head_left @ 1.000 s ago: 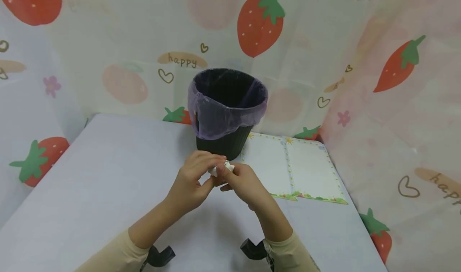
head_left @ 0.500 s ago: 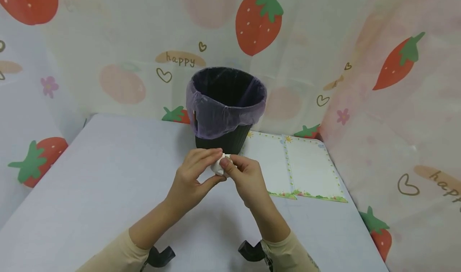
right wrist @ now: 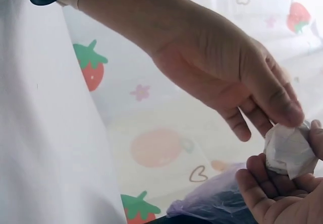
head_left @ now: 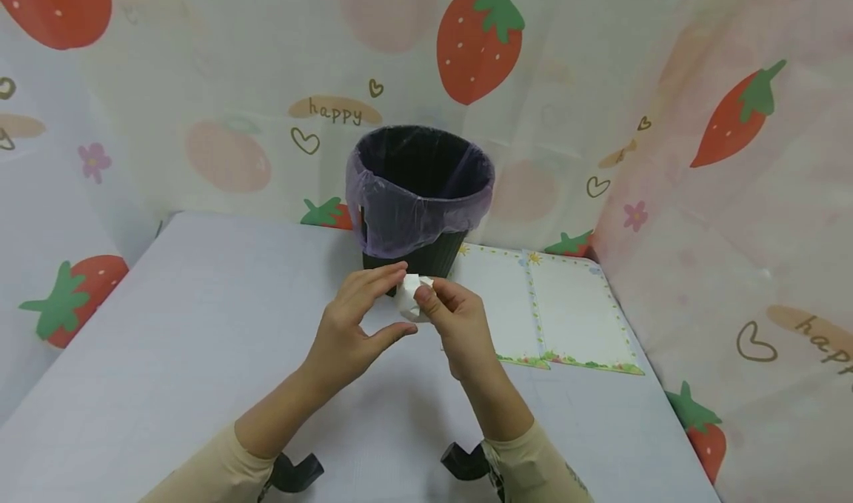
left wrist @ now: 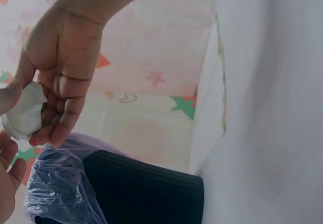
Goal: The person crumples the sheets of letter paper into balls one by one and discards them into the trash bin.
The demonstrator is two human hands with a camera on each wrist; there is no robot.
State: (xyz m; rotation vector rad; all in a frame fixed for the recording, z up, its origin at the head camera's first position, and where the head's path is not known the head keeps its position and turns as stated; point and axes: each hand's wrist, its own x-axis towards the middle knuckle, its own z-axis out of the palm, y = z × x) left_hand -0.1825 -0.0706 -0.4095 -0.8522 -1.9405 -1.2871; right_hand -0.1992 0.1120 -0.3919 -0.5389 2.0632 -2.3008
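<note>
Far to the left of the left hand (head_left: 343, 332), a red strawberry (head_left: 100, 288) is printed on the pale backdrop (head_left: 253, 36). The white table (head_left: 166, 340) stretches from there under the 2 hands. Behind the left hand, toward the person, come a beige sleeve (head_left: 213, 470) and a curved black mount (head_left: 296, 475). The left hand is spread in a wide C, thumb well apart from the nearly straight fingers, gripping nothing; its tips lie just beside the crumpled white paper (head_left: 408, 304), and whether they touch it I cannot tell. Ahead of the left hand's fingertips, a dark bin (head_left: 441, 251) stands upright, a purple liner (head_left: 400, 220) folded over its rim. The paper is between the 2 hands, above the table, at the fingertips of the right hand (head_left: 463, 332). That hand has it in a pinch, its thumb on the near face and its fingers bent behind. Behind the right hand, toward the person, are the other beige sleeve (head_left: 529, 466) and other black mount (head_left: 463, 462). Ahead and to the right of the right hand, 2 white cards (head_left: 580, 310) with colourful borders lie side by side on the table. Farther to that hand's right, the backdrop bears a pink flower (head_left: 636, 216) and more strawberries (head_left: 729, 129).
</note>
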